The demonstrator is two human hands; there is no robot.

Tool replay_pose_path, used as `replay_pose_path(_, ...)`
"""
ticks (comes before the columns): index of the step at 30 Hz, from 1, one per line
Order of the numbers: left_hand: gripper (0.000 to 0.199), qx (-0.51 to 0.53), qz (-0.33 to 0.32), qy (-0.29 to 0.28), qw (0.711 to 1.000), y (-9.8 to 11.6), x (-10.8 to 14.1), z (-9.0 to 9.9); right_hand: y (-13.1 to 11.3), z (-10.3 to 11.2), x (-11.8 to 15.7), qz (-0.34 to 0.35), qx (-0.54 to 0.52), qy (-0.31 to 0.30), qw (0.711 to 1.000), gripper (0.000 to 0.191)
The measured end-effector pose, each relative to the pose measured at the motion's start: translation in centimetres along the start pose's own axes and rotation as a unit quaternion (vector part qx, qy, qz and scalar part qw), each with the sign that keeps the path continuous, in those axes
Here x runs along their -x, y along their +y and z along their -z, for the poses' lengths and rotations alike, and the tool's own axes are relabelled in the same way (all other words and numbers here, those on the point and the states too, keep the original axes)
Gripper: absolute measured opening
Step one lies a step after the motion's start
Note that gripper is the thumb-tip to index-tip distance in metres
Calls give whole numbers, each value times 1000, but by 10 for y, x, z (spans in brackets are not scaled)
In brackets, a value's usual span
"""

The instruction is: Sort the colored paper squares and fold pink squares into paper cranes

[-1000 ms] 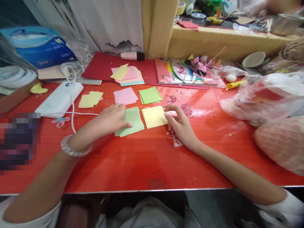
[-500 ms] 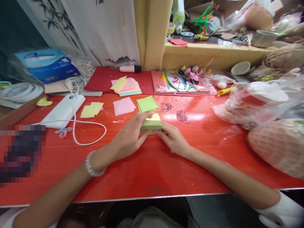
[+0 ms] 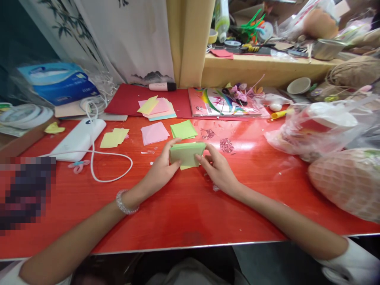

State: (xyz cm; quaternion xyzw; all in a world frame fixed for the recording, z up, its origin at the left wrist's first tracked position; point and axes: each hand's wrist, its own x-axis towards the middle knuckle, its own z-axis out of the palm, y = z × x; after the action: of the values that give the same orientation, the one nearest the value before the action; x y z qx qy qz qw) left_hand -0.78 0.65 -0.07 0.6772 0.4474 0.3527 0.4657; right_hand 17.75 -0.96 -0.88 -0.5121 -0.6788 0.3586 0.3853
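Observation:
A green paper stack [image 3: 187, 154] is held upright over the red table, a bit of yellow paper showing at its lower edge. My left hand [image 3: 164, 165] pinches its left side, thumb on the near face. On the right side, my right hand [image 3: 216, 166] grips it with thumb and fingers. Just behind lie bright green squares [image 3: 183, 130] and pink squares [image 3: 154, 133]. Yellow squares [image 3: 114, 137] rest farther left. A mixed pile of pink, yellow and blue papers [image 3: 157, 107] sits on a red folder [image 3: 124, 99].
At the left are a white power bank [image 3: 78, 140] with a looping cable and a blue tissue pack [image 3: 59, 83]. A booklet [image 3: 224, 102] lies at the back. Plastic bags [image 3: 317, 126] and a netted item [image 3: 346, 182] occupy the right. A cluttered shelf [image 3: 267, 65] stands behind.
The green stack has been tipped up, so its broad face now shows toward me. My left hand has moved down from its top to its left side.

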Motion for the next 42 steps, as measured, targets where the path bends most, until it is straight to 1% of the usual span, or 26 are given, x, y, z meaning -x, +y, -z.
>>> replay_pose_path(2, 52, -10, -4, -8, 1000, 0, 1, 0, 0, 0, 1, -4, 12, -4, 1000, 34)
replay_pose_path(5, 55, -12, -30, -18, 999, 1, 3, -2, 0, 0, 3, 0, 23, -18, 1000, 38)
replay_pose_path(7, 59, -10, -45, -15, 999, 2, 5, -3, 0, -1, 3, 8, 28, -23, 999, 42)
replay_pose_path(9, 61, -11, -46, -6, 999, 2, 5, -4, -2, -1, 4, 11, 41, -27, 999, 43)
replay_pose_path(13, 64, -25, -25, -1, 999, -1, 4, -5, -4, -1, 3, -5, 47, -43, 998, 40)
replay_pose_path(16, 64, -7, -49, -29, 998, -4, 4, -7, -4, -1, 3, -7, 46, -60, 997, 37)
replay_pose_path(18, 62, -9, -59, -36, 998, -3, 6, -9, -3, 0, 3, 8, 44, -45, 998, 27)
replay_pose_path(20, 61, -23, -51, -23, 998, 0, 8, -8, -2, 0, 3, 23, 35, -13, 999, 18)
replay_pose_path(22, 62, -29, -51, -3, 998, 7, 8, -3, -1, 1, 4, 34, 30, 13, 999, 17)
replay_pose_path(24, 52, -52, -63, -1, 997, 15, 7, 6, -2, 1, 6, 56, 40, 11, 998, 18)
replay_pose_path(25, 41, -79, -70, -9, 994, 20, 6, 11, -3, 1, 7, 70, 53, 0, 996, 17)
replay_pose_path(26, 29, -112, -74, -25, 991, 25, 4, 16, -4, 1, 8, 80, 66, -14, 994, 16)
replay_pose_path(27, 22, -138, -76, -43, 987, 29, 3, 21, -5, 1, 9, 85, 77, -28, 993, 16)
replay_pose_path(28, 19, -153, -73, -64, 983, 33, 2, 26, -7, 1, 10, 85, 85, -41, 992, 15)
replay_pose_path(29, 18, -155, -65, -81, 982, 36, 1, 30, -8, 1, 10, 78, 87, -49, 992, 15)
replay_pose_path(31, 18, -125, -28, -87, 988, 42, -1, 36, -9, 1, 10, 68, 79, -53, 993, 16)
replay_pose_path(33, 19, -68, 25, -58, 996, 47, -1, 41, -10, 1, 10, 71, 66, -49, 994, 19)
replay_pose_path(35, 22, -4, 72, -20, 997, 50, -1, 47, -10, 2, 10, 81, 65, -42, 994, 22)
replay_pose_path(37, 26, 18, 107, 7, 994, 50, -3, 55, -9, 1, 10, 100, 73, -28, 992, 21)
replay_pose_path(39, 27, -38, 136, 26, 990, 46, -6, 61, -6, 0, 9, 129, 82, -11, 988, 19)
replay_pose_path(40, 26, -93, 145, 34, 984, 42, -9, 64, -5, 0, 8, 148, 88, -6, 985, 18)
replay_pose_path(42, 25, -223, 148, 38, 963, 33, -13, 68, -2, -1, 6, 186, 107, -10, 977, 19)
